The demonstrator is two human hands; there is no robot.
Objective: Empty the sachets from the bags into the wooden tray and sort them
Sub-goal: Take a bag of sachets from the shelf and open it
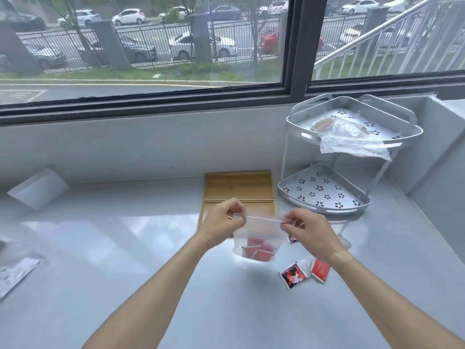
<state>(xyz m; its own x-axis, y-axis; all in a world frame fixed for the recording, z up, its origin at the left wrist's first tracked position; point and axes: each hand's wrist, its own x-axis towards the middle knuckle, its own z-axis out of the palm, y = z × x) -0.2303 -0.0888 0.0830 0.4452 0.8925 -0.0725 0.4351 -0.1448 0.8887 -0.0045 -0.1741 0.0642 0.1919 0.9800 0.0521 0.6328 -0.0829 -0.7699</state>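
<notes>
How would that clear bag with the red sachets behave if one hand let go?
The clear bag is thin film that hangs limp below the strip pinched by the left hand and right hand, so it would probably flop sideways. The red sachets sag at its bottom, so the weight sits low. It looks light, and probably slippery.

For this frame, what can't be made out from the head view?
- Sachets in the clear bag: number and print blurred by the plastic.
- Wooden tray: near compartment partly hidden by the left hand and right hand.
- Second bag on the rack: contents unclear through crumpled plastic.
- Packet at left: cut off by the frame edge.
</notes>
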